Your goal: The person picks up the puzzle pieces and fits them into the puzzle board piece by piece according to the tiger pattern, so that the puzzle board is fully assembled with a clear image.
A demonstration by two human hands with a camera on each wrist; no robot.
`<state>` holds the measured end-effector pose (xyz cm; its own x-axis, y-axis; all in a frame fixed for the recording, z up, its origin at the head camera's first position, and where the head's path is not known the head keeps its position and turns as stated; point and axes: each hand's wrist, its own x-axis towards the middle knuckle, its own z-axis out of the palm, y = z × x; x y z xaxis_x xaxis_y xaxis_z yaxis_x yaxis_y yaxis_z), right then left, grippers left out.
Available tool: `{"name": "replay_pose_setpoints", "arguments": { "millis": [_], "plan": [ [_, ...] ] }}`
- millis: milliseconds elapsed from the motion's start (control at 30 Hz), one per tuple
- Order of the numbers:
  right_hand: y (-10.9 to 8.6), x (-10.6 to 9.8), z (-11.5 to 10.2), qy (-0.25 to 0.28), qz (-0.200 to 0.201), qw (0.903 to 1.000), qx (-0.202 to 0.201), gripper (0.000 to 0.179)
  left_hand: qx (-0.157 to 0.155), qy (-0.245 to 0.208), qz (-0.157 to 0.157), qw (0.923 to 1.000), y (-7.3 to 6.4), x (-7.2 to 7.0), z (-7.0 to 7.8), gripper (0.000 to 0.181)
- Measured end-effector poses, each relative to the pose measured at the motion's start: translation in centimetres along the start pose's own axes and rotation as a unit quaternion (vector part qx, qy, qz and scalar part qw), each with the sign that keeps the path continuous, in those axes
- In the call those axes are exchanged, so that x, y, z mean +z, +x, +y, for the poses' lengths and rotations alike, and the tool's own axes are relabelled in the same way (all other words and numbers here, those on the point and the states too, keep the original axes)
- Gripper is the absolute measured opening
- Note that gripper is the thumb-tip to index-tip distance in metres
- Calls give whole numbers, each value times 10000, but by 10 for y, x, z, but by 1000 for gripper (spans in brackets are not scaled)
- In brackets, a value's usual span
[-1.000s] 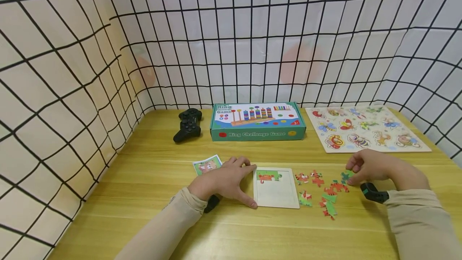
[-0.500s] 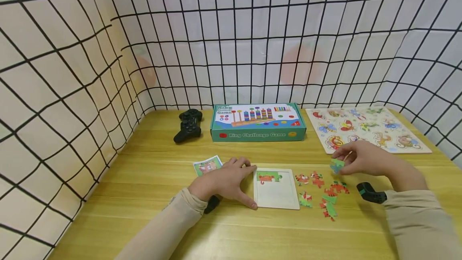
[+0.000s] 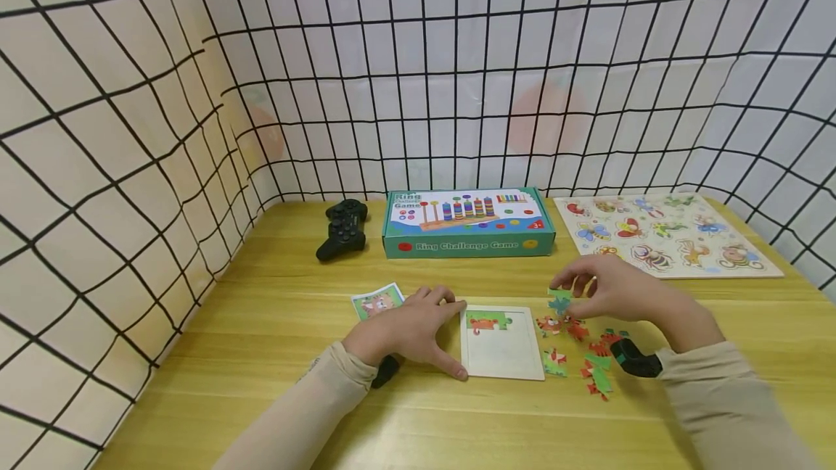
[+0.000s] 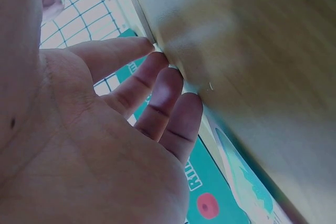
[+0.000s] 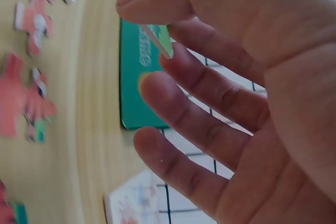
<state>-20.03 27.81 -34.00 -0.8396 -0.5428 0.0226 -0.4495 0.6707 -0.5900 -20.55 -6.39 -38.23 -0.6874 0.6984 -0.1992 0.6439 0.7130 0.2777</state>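
My right hand (image 3: 610, 289) pinches a green and blue jigsaw piece (image 3: 559, 302) between thumb and fingers, over the loose pieces right of a square puzzle tray (image 3: 503, 357). In the right wrist view the piece's thin edge (image 5: 167, 50) shows under the thumb, the lower fingers spread apart. Fitted pieces (image 3: 485, 320) in green and red lie in the tray's upper left corner. My left hand (image 3: 418, 328) rests at the tray's left side, index fingertip at the upper corner and thumb at the lower one. In the left wrist view its fingers (image 4: 168, 103) lie extended, fingertips by the table.
Several loose red and green pieces (image 3: 596, 376) lie right of the tray. A picture card (image 3: 377, 301) is partly under the left hand. Behind stand a black game controller (image 3: 344, 229), a Ring Challenge Game box (image 3: 468, 223) and an insect puzzle board (image 3: 666, 232); grid-patterned walls enclose the table.
My right hand has picked up the green and blue jigsaw piece from the far right of the pile and carried it left toward the tray. The left hand stays in place.
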Motion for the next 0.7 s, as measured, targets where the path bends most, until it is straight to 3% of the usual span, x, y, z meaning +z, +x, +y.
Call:
{"name": "replay_pose_setpoints", "arguments": {
  "millis": [367, 700],
  "plan": [
    [17, 26, -6, 273, -448, 9986, -52, 32, 16, 138, 9, 9999, 0, 1, 0, 111],
    [26, 40, -12, 135, -669, 9977, 12, 25, -22, 161, 21, 9999, 0, 0, 0, 111]
  ]
}}
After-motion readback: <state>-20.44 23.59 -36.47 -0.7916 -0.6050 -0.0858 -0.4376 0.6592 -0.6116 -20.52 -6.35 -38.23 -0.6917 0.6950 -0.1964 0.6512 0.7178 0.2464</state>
